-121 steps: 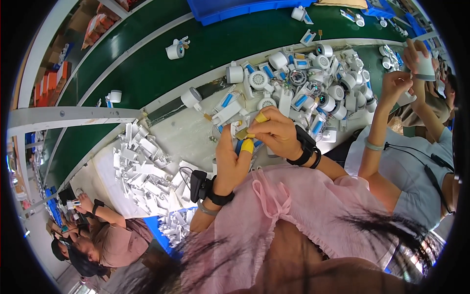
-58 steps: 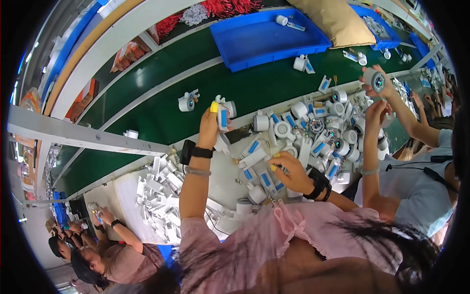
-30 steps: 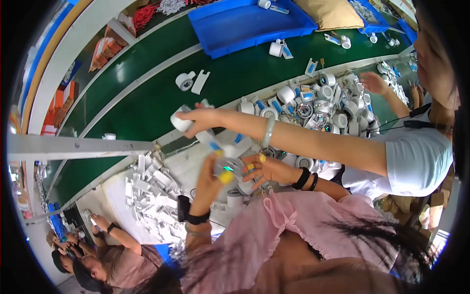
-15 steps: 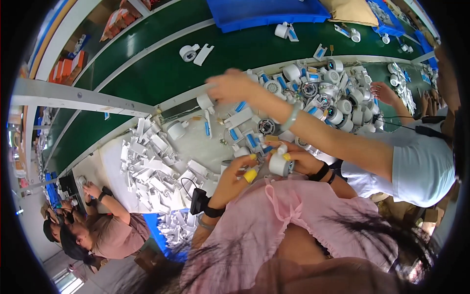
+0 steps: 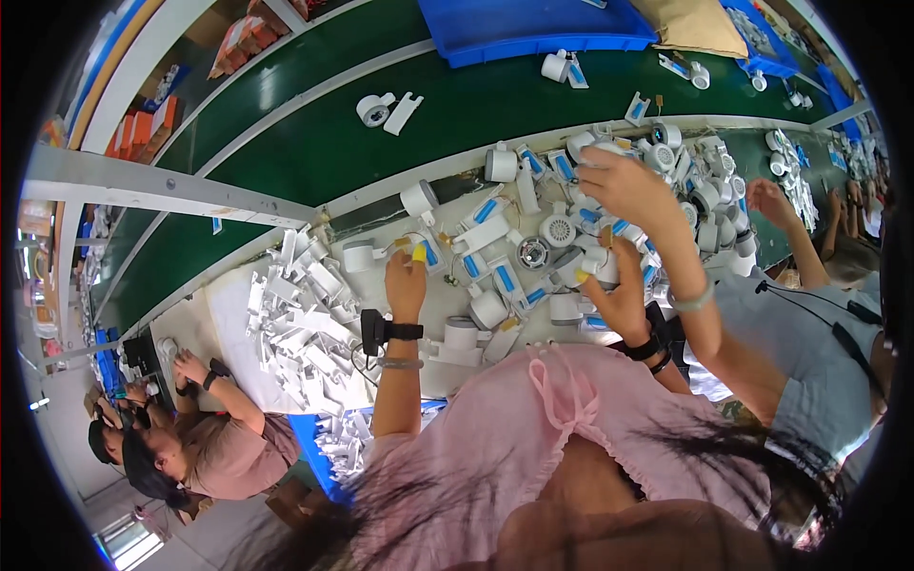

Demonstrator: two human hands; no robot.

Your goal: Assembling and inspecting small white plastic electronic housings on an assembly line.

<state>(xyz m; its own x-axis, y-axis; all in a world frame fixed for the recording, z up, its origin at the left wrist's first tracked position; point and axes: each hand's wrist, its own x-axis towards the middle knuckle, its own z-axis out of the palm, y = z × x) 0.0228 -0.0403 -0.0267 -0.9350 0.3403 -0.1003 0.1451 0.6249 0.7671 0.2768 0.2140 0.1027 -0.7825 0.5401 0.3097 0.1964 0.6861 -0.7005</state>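
Apparently, plenty is left: white units [image 5: 706, 195] heap the surface [image 5: 443, 299]. My left hand [image 5: 407, 285] meets a blue-striped part [image 5: 431, 255], my right hand [image 5: 625, 303] a white cylinder [image 5: 598, 259]; whether their fingers grip, I can't tell.

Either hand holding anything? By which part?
Right hand: apparently a white cylindrical housing, by its side. Left hand: at a white part with a blue strip; whether held cannot be told.

Housings [image 5: 359, 255] look smooth plastic, faint sheen; tray [image 5: 552, 45] glossy plastic. Green surface [image 5: 286, 157] smooth, shiny. Blouse [image 5: 495, 428] matt cloth.
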